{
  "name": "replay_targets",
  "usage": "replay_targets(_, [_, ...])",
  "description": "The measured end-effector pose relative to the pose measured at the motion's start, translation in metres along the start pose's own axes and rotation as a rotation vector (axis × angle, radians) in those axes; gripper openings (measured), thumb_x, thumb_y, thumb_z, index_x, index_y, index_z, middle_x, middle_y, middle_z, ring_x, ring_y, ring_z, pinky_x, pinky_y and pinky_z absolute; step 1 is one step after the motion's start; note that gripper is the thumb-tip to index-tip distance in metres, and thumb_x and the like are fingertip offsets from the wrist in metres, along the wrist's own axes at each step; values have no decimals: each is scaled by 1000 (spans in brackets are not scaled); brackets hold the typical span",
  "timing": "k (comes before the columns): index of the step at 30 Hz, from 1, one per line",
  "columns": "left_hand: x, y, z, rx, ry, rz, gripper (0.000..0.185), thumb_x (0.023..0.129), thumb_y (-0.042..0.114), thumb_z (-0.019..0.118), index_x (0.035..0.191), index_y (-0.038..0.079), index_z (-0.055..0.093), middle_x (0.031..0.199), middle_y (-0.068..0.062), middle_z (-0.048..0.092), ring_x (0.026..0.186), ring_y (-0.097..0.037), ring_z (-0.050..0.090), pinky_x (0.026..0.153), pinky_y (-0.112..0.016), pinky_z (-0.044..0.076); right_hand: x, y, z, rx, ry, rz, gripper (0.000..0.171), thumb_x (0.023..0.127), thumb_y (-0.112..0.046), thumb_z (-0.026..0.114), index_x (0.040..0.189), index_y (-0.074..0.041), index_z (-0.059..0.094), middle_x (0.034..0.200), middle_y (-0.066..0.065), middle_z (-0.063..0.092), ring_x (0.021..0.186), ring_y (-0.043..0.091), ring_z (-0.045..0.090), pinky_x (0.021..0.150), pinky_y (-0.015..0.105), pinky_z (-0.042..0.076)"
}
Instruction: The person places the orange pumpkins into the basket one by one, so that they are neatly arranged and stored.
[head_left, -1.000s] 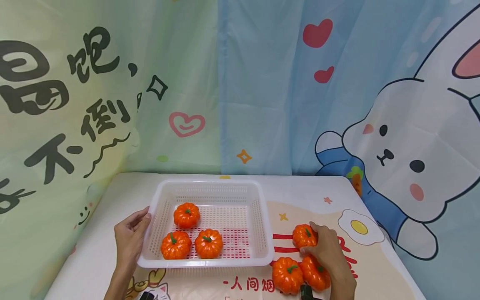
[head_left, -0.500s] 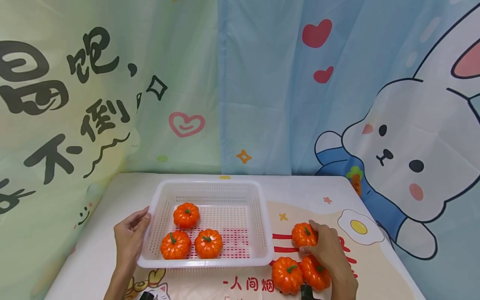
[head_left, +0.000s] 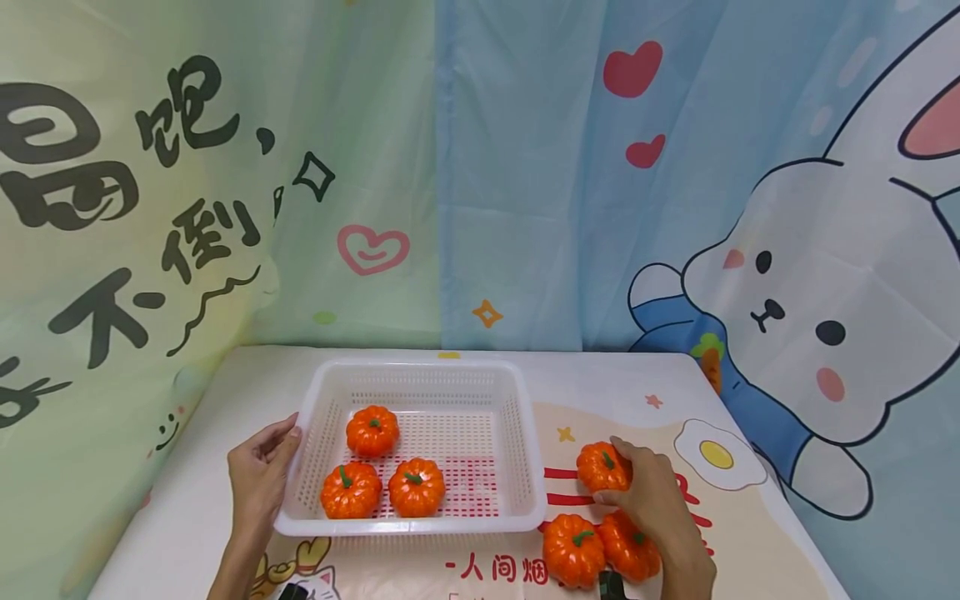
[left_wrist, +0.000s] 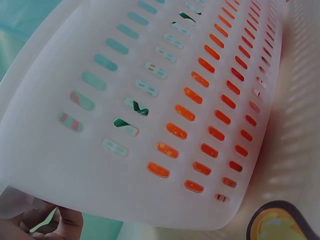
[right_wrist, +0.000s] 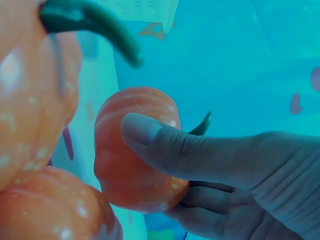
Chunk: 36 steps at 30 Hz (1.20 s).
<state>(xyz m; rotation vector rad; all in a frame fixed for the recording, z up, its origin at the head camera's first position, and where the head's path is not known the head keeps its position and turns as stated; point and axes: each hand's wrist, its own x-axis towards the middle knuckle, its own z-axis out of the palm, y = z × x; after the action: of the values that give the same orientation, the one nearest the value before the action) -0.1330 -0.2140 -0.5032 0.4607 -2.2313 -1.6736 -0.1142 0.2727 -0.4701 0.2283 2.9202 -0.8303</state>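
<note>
The right hand (head_left: pixel 652 500) grasped a small orange pumpkin (head_left: pixel 602 467), thumb and fingers curled round it, near the table's right side just beside the white basket (head_left: pixel 517 433). Two more pumpkins (head_left: pixel 573 550) lay touching each other toward the front edge, just under that hand's wrist. The left hand (head_left: pixel 258 479) rested against the basket's left wall, fingers loosely bent on the rim; whether they gripped it could not be told. Three pumpkins (head_left: pixel 372 431) sat in the basket's left half. A fried-egg print (head_left: pixel 716 454) marked the table near its right edge.
</note>
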Motion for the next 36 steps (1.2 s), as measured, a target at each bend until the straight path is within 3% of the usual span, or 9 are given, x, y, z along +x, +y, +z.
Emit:
replay_targets(18, [0, -2, 0, -12, 1, 7, 38, 111, 21, 66, 142, 1, 70, 140, -29, 71, 84, 14, 65, 80, -3, 54, -8, -16, -10, -19, -17, -57, 89, 83, -9, 95, 160, -1, 51, 154, 34, 58, 143, 57, 50, 108, 67, 55])
replay_targets(36, [1, -1, 1, -32, 11, 6, 37, 110, 20, 67, 141, 1, 71, 137, -28, 72, 84, 12, 68, 78, -6, 57, -10, -25, -17, -25, -20, -116, 89, 84, -10, 94, 161, 0, 50, 155, 32, 59, 143, 54, 53, 115, 67, 50])
